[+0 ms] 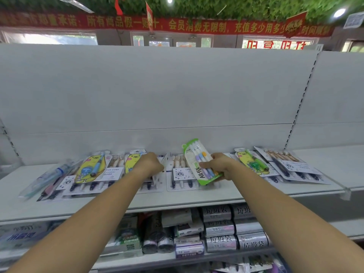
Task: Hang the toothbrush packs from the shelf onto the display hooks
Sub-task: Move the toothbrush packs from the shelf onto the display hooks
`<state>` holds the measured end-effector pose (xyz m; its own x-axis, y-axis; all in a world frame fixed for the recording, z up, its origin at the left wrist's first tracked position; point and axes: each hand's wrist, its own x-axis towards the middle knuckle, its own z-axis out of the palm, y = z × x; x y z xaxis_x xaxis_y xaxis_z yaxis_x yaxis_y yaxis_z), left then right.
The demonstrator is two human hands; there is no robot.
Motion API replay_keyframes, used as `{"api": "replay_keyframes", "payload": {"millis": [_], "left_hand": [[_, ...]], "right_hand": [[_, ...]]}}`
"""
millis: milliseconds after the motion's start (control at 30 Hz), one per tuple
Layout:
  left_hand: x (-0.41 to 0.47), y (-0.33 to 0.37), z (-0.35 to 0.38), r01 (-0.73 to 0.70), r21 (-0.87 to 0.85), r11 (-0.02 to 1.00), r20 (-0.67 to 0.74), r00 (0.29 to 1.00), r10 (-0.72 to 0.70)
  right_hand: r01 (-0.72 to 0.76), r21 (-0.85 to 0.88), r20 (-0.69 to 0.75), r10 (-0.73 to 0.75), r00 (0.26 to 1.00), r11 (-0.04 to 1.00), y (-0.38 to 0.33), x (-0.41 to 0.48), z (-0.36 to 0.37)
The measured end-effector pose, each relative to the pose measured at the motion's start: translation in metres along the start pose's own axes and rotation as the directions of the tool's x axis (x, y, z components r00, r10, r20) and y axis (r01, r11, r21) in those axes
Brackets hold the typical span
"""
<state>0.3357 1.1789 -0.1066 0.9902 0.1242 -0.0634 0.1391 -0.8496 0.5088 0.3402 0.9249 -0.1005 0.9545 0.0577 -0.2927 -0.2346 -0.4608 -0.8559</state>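
Observation:
Several toothbrush packs lie flat along the white shelf [177, 200]. My right hand [218, 166] grips a green-edged pack of coloured toothbrushes [199, 162], tilted up off the shelf. My left hand [150, 164] has its fingers curled over a white multi-brush pack [157, 178] and lifts its edge. Yellow cartoon packs lie at the left [89, 168], beside my left hand [131, 161] and at the right [250, 161]. A white multi-pack [180, 177] lies between my hands. No display hooks show on the bare back panel [157, 91].
A clear sleeve of toothbrushes [47, 178] lies at the shelf's far left, and a large white pack [293, 168] at the right. Below, a lower shelf holds rolls of bin bags [234, 227] and boxed goods [126, 241]. A slotted upright [301, 101] divides the panels.

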Motion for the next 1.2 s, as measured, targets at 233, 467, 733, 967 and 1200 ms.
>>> {"api": "replay_keyframes", "payload": {"millis": [233,467,733,967,1200], "left_hand": [[-0.019,0.0,-0.004,-0.043,-0.291,0.956,-0.055,0.998,0.028],[-0.051,-0.015,-0.011,0.081,-0.812,0.579,0.08,0.996,-0.027],[-0.103,-0.048,-0.003,-0.004,-1.0,-0.009,-0.004,1.0,0.015],[-0.191,-0.106,0.007,-0.056,-0.997,-0.061,-0.047,0.989,-0.143],[-0.3,-0.165,0.011,-0.175,-0.984,-0.019,-0.155,0.91,-0.386]], "right_hand": [[0.128,0.52,-0.073,-0.105,0.992,0.844,0.023,-0.014,-0.001],[0.241,0.69,-0.12,-0.22,0.968,0.683,0.038,-0.041,-0.001],[0.31,0.685,-0.08,-0.355,0.931,0.659,0.042,-0.076,0.024],[0.223,0.656,0.151,-0.415,0.897,0.721,0.047,-0.092,0.087],[0.02,0.667,0.416,-0.395,0.819,0.745,0.046,-0.136,0.2]]}}
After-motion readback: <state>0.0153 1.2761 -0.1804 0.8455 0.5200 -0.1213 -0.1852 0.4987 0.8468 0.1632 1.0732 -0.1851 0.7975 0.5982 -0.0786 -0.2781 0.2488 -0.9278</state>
